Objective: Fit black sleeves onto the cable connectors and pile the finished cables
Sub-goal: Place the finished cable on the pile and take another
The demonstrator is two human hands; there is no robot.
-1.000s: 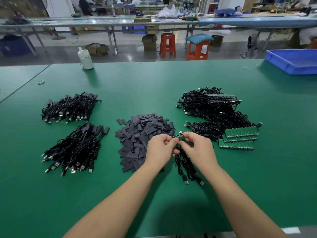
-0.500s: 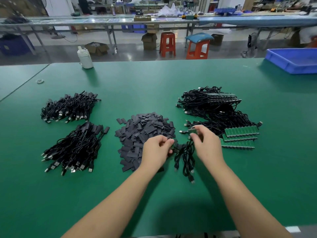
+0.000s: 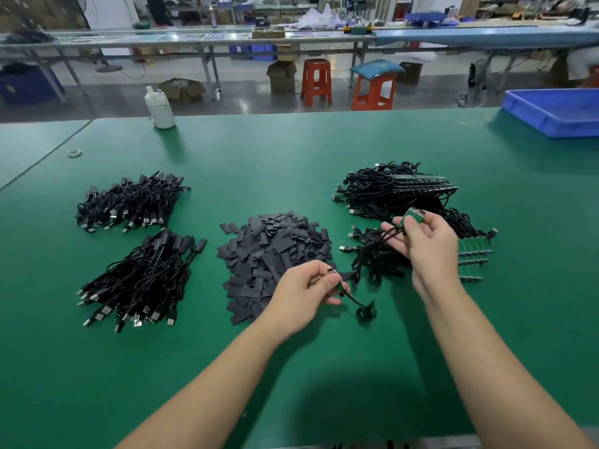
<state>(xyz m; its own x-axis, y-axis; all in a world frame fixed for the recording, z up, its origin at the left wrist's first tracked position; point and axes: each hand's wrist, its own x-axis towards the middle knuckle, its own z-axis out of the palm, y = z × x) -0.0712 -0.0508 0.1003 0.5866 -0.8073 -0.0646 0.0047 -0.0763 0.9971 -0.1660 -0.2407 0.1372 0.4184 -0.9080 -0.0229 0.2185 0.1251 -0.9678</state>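
A heap of flat black sleeves (image 3: 272, 251) lies at the table's middle. My left hand (image 3: 308, 293) hovers at the heap's near right edge and pinches one cable by its green connector board (image 3: 337, 285); the coiled black cord (image 3: 365, 311) hangs below it. My right hand (image 3: 421, 241) is raised over the unsleeved cables (image 3: 389, 192) on the right and grips a small bunch of green boards (image 3: 413, 217), their cords trailing down left. Two piles of sleeved cables lie at the left, one farther (image 3: 129, 202) and one nearer (image 3: 142, 280).
Rows of green boards (image 3: 475, 254) lie just right of my right hand. A white bottle (image 3: 159, 108) stands at the table's far left and a blue tray (image 3: 557, 115) at its far right. A small white ring (image 3: 74, 153) lies at far left. Stools and benches stand beyond.
My hands have drawn apart. The right hand lifted a bunch of boards up and right over the cable heap; the left stayed near the sleeves with a single cable pulled free.
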